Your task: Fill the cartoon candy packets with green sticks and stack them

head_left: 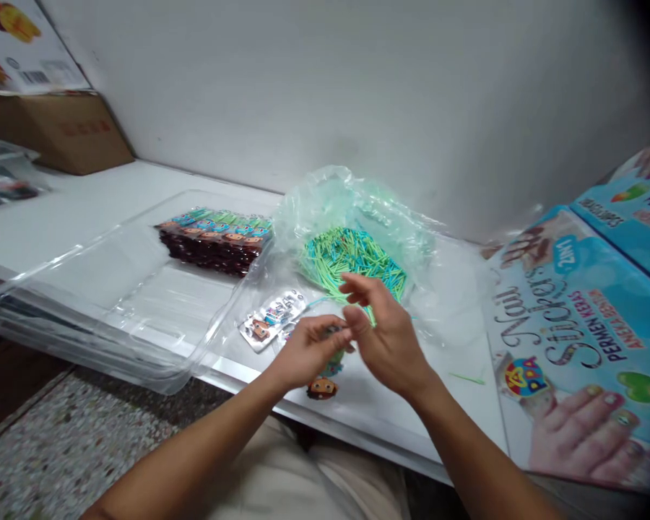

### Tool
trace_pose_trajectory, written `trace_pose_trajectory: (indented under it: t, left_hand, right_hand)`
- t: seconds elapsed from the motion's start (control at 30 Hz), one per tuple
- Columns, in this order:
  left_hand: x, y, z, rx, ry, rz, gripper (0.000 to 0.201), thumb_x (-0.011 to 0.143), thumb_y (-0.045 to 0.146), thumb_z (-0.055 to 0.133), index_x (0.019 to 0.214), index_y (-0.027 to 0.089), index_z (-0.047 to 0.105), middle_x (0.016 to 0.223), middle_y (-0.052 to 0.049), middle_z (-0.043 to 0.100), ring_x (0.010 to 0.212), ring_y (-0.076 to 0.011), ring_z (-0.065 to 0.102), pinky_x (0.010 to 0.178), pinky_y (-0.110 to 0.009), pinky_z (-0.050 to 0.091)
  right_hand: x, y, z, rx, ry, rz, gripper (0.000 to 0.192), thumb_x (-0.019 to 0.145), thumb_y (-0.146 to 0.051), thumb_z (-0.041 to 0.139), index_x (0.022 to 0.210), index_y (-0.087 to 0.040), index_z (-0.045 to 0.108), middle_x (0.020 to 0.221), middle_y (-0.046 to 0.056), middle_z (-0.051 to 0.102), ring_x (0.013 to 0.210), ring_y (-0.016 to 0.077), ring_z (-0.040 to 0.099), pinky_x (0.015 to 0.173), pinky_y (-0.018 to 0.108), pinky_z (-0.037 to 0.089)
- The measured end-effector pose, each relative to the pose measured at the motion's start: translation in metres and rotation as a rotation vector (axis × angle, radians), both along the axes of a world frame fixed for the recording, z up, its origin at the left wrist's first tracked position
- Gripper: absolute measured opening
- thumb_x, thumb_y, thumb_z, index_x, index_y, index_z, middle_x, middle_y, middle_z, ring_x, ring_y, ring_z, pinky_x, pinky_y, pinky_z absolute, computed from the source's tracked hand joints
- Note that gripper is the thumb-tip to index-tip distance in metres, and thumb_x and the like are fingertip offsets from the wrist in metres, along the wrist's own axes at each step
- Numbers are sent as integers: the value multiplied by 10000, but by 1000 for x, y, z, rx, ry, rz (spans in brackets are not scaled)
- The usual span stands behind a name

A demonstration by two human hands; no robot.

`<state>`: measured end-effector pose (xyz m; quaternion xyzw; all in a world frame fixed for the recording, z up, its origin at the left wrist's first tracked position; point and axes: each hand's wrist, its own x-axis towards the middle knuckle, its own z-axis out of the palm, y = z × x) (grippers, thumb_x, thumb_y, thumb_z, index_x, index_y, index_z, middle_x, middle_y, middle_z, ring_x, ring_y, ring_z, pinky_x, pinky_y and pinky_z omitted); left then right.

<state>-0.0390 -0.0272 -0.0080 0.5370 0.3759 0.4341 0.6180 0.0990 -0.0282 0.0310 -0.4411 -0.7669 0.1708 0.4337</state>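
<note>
- hands meet just below the middle of the frame, over the near edge of the white surface (pixel 87 217); the left hand (pixel 308 350) and the right hand (pixel 382 339) are almost touching at the fingertips.
- the left hand's grip is closed on a small packet (pixel 333 339), mostly hidden by the fingers; a bit of colour shows between thumb and fingers, and whether a stick is pinched with it cannot be told.
- the right hand is loosely spread, its fingers apart and curled, clamped on nothing that shows; its fingertips sit just right of the packet.
- the pile of green and blue sticks (pixel 352 260) lies in an opened clear bag (pixel 357 209), just above and behind the right hand, so the right hand is the nearer one. the sticks lie mostly slantwise, from upper left to lower right.
- one stray green stick (pixel 469 378) lies on the surface to the right of the right wrist, nearly level.
- flat sticker packets (pixel 274 318) lie just left of the left hand, and a cartoon-head piece (pixel 321 388) lies under it, at the surface's edge.
- a row of filled packets (pixel 217 238) stands in a clear plastic tray (pixel 87 289) at left of centre.
- printed nail sticker boxes (pixel 574 325) fill the right side; a cardboard box (pixel 59 130) sits upper left.
</note>
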Motion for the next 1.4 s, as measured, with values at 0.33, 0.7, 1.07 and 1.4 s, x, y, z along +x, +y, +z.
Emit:
trace_pose_trajectory:
  t: [0.33, 0.7, 1.07, 1.4]
  left_hand:
    - [-12, 14, 18, -42, -295, 171, 153, 711, 300, 741, 807, 182, 754, 818, -43, 732, 766, -155, 644, 754, -283, 477]
    - [-11, 17, 22, -214, -396, 154, 358, 679, 301, 765, 988, 138, 687, 862, -92, 741, 750, -192, 688, 704, -305, 511]
    - [-11, 12, 18, -199, -345, 139, 219, 698, 329, 741, 744, 118, 704, 769, -76, 732, 711, -181, 671, 697, -291, 499]
    - [-8, 7, 24, -215, -343, 143, 135, 691, 248, 703, 696, 116, 673, 713, -63, 716, 700, -164, 653, 692, -264, 471]
  right_hand:
    - [-6, -17, -65, -692, 508, 161, 215, 837, -383, 616, 880, -173, 636, 688, -2, 651, 620, 131, 611, 581, 252, 490]
    - [-6, -21, -70, -800, 685, 151, 230, 776, -390, 688, 856, -175, 695, 705, 12, 719, 610, 146, 664, 559, 244, 533]
    - [-5, -21, -67, -711, 669, 145, 242, 788, -391, 666, 866, -170, 726, 764, 22, 725, 684, 159, 664, 651, 270, 518]
    - [-6, -23, -65, -659, 624, 101, 208, 814, -347, 632, 883, -187, 745, 788, 27, 728, 725, 181, 663, 696, 312, 528]
